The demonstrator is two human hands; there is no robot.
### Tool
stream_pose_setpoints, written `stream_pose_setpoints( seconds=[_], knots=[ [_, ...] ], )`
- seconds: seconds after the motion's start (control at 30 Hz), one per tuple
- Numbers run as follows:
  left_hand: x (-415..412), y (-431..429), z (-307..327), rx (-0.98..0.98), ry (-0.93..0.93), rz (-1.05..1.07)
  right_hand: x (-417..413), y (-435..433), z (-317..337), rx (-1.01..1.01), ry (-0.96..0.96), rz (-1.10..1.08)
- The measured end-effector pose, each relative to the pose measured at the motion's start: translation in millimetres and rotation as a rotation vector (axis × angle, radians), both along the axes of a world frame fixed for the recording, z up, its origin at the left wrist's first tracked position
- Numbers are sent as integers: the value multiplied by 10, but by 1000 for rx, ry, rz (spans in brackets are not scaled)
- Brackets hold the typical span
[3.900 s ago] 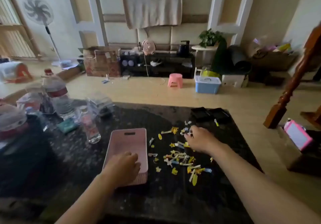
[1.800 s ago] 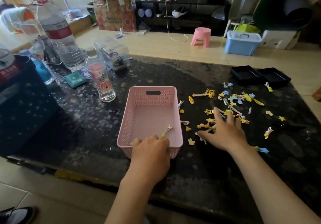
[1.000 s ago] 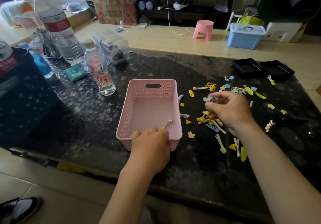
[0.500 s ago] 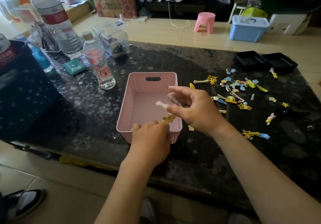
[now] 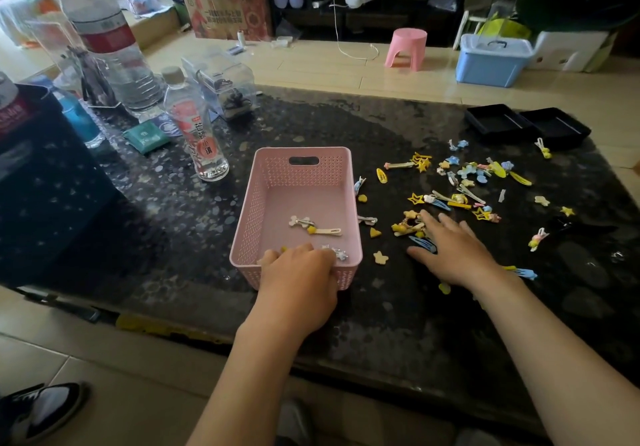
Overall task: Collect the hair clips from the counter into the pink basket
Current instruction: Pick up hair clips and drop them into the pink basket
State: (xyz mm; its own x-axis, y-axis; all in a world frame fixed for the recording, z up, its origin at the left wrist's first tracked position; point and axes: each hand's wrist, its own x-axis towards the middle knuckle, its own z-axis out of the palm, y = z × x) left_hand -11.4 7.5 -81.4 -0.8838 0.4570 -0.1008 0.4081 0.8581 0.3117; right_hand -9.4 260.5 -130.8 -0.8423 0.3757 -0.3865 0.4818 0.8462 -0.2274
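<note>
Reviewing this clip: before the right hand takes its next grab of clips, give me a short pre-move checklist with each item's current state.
1. Pink basket upright, opening clear: ok.
2. Left hand gripping the basket's near rim to steady it: ok.
3. Right hand flat on the counter, fingers spread over the hair clips: ok.
4. Right hand holding a clip: cannot tell, palm faces down.
5. Counter cleared of clips: not ok, most lie right of the basket.
6. Clear bottle out of the hand's path: ok.

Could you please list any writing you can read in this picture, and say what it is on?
"小镇": last characters on the small bottle's pink label; those above are unclear.
Cardboard box on the floor: print too blurred.
Big bottle's red label: blurred.
Green packet: unreadable logo.
</note>
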Motion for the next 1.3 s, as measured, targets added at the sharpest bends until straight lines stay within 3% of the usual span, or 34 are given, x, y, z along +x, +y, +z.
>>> stream_pose_setpoints(
  seconds=[0.13, 0.27, 0.43, 0.53, 0.77, 0.93, 1.07, 1.17, 1.3],
  knots=[
    [-9, 17, 13, -10, -14, 2, -2, 2, 14, 123, 216, 27],
    [-5, 17, 6, -17, -8, 4, -1, 33, -1, 46, 285, -46],
    [2, 20, 2, -14, -3, 7, -4, 102, 107, -170, 467, -197],
    [3, 24, 7, -16, 2, 8, -24, 16, 354, -407, 634, -300],
    [14, 48, -4, -27, 27, 16, -57, -688, 812, -696, 889, -86],
    [27, 33, -5, -23, 44, 15, -52, -975, 792, -784, 793, 147],
    [29, 16, 11, -10, 29, -2, -112, -720, 708, -624, 805, 44],
    [19, 18, 31, -14, 11, -6, -143, -395, 458, -261, 551, -23],
    [5, 29, 59, -31, -23, -4, -60, -144, 120, -64, 85, -68]
  ],
)
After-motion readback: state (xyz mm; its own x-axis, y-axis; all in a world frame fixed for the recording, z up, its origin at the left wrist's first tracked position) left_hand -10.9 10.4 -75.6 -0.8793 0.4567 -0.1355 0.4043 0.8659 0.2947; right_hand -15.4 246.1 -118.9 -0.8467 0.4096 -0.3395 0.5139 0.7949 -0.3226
